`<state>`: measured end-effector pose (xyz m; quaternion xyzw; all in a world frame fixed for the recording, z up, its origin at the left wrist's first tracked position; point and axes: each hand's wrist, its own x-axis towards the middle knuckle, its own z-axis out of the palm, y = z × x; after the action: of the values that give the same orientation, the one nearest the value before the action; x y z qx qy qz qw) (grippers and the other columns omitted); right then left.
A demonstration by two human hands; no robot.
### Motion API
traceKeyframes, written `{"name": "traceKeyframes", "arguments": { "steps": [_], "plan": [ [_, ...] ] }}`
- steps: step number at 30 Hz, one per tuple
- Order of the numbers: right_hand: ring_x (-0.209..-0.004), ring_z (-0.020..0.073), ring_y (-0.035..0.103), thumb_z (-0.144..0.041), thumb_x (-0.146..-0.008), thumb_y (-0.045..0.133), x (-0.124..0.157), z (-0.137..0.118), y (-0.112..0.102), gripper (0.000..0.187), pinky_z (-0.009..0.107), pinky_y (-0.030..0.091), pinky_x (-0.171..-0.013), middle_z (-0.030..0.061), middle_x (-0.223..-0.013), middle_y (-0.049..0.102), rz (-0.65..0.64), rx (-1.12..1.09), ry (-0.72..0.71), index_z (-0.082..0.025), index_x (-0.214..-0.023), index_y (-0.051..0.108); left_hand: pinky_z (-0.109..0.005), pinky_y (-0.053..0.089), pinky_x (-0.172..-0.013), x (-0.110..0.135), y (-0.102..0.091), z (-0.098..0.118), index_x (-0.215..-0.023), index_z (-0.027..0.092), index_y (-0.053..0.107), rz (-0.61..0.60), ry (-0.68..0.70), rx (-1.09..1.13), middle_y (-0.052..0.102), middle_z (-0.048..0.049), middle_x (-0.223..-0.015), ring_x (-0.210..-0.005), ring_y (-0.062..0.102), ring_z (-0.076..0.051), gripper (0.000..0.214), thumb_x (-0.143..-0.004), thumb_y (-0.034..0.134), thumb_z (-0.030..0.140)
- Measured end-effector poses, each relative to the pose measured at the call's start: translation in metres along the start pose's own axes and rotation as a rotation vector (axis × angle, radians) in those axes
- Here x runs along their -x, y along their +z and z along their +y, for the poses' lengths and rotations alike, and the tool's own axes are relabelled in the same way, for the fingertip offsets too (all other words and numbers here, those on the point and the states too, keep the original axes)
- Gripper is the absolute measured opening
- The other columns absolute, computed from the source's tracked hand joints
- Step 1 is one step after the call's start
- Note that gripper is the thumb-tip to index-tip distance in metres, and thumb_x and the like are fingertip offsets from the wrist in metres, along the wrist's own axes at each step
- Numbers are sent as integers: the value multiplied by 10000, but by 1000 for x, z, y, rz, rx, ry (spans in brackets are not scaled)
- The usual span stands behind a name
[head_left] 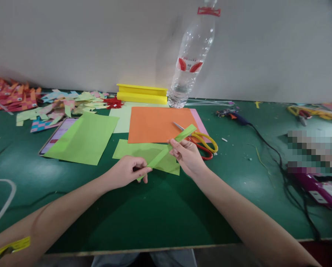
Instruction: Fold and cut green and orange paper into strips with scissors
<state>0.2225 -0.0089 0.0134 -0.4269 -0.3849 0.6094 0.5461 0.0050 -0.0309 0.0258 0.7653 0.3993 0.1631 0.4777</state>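
A grey wall [71, 48] stands behind the green desk [143, 222]. Near the wall, a clear plastic bottle [196, 40] with a red-and-white label stands on the desk, leaning in view. In front of it lies an orange sheet [152, 124], overlapping pale green and pink paper. To its left, a bright green sheet [85, 139] partly covers a smartphone [63, 128]. A smaller green piece [136, 150] lies just in front of the orange sheet.

Above that piece are the two hands. The left hand [129, 170] is closed on the lower end of a narrow green paper strip [159, 157], thumb on top; the right hand [189, 157] pinches it near its upper end. The strip slants up to the right between them. Scissors [212, 139] with yellow and red handles lie just beyond the right hand, partly hidden by the strip. Smallest is a red paper cluster [114, 102] beside a yellow folded paper [142, 97].
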Motion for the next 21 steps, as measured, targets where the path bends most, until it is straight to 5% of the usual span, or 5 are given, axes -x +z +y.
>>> {"name": "traceKeyframes", "arguments": {
  "steps": [10,21],
  "plan": [
    [-487,83,388,-423,-690,754,-9,1,-12,265,283,339,-533,-51,-469,471,42,229,-91,-196,-590,660,-185,389,-443,1,1,0,-663,165,584,-8,23,-80,701,-11,-648,-446,524,-79,333,-920,497,358],
    [-491,78,379,-377,-698,767,-10,-1,-12,171,278,337,-528,-46,-507,498,-33,70,-62,-219,-662,712,-181,375,-459,2,-2,-1,-672,163,582,-21,38,-50,707,-14,-668,-460,497,-74,322,-921,498,350]
  ]
}}
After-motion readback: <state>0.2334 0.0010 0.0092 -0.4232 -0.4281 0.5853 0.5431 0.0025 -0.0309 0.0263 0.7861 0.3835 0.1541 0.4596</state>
